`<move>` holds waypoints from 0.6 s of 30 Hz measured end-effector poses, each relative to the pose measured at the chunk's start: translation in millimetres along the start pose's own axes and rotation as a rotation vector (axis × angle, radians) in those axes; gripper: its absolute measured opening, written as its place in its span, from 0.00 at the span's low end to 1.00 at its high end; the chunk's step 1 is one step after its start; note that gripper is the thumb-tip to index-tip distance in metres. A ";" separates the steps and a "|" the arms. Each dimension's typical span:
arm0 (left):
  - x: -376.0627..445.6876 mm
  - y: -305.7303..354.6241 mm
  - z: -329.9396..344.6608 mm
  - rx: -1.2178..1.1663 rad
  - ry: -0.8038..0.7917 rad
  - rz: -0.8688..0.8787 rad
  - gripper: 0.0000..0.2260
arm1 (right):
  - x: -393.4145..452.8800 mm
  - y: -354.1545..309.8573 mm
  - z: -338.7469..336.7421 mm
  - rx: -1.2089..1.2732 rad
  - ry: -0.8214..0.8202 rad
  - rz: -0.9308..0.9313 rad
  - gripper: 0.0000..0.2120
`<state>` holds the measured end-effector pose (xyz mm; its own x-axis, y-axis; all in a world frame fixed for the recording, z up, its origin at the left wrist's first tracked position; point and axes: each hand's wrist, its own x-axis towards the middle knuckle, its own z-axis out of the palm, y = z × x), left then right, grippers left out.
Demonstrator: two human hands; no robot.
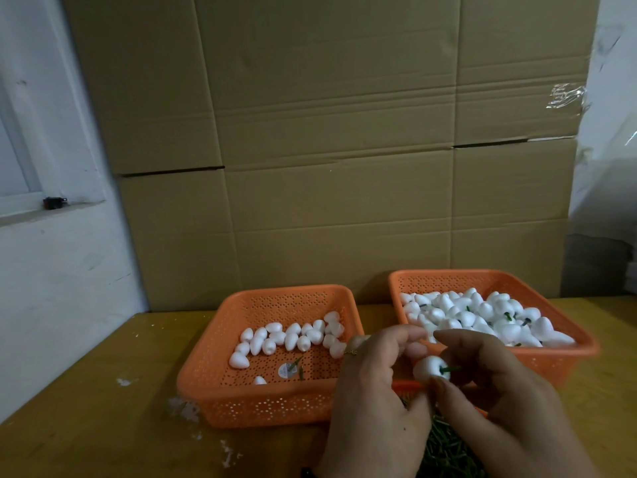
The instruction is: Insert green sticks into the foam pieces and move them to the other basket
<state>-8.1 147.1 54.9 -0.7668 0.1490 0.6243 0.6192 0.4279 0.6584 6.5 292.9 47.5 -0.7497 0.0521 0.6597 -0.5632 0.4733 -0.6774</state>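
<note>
Both hands are raised close together at the lower middle of the view, backs toward the camera. The left hand (374,384) has its fingers curled, thumb pointing toward the right hand (496,391). The right hand's thumb and forefinger are bent inward in a pinch, fingertips nearly meeting the left's.

Orange baskets (272,405), wht foam (428,368), grn stick (450,368).
</note>
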 end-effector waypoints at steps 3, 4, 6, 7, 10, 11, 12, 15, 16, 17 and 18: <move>0.3 -2.0 0.5 -0.031 0.012 -0.019 0.28 | -0.2 2.3 -0.1 0.145 -0.022 0.050 0.22; 0.6 -2.5 0.8 -0.050 0.016 -0.026 0.25 | 0.1 2.2 0.0 0.217 -0.031 0.076 0.20; 1.9 -3.4 1.3 -0.088 0.039 -0.040 0.20 | 0.8 3.9 -0.3 0.329 -0.051 0.121 0.20; 2.7 -3.5 1.1 -0.102 0.049 -0.046 0.17 | 1.3 4.9 -0.6 0.356 -0.060 0.135 0.19; 3.4 -4.1 -0.7 -0.126 0.032 -0.059 0.13 | 4.1 3.2 -2.2 0.381 -0.104 0.170 0.16; 3.7 -4.3 -1.7 -0.127 0.012 -0.065 0.13 | 5.3 2.5 -3.3 0.379 -0.116 0.184 0.15; 3.9 -4.7 -2.9 -0.121 -0.006 -0.069 0.14 | 6.5 2.4 -4.5 0.370 -0.133 0.198 0.15; 4.7 -5.1 -4.8 -0.068 -0.034 -0.056 0.17 | 11.3 4.3 -9.0 0.322 -0.198 0.246 0.14; 4.6 -4.6 -4.9 -0.054 -0.043 -0.058 0.17 | 12.9 5.9 -10.7 0.322 -0.218 0.265 0.13; 4.6 -4.2 -4.9 -0.048 -0.054 -0.068 0.18 | 14.2 7.5 -12.8 0.322 -0.230 0.281 0.13; 4.2 -4.3 -4.8 -0.047 -0.067 -0.086 0.19 | 15.7 9.4 -15.3 0.313 -0.228 0.291 0.13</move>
<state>-13.2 141.6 56.7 -0.8259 0.1740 0.5363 0.5570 0.3991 0.7283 -5.2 311.6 56.4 -0.9292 -0.0672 0.3635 -0.3697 0.1785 -0.9119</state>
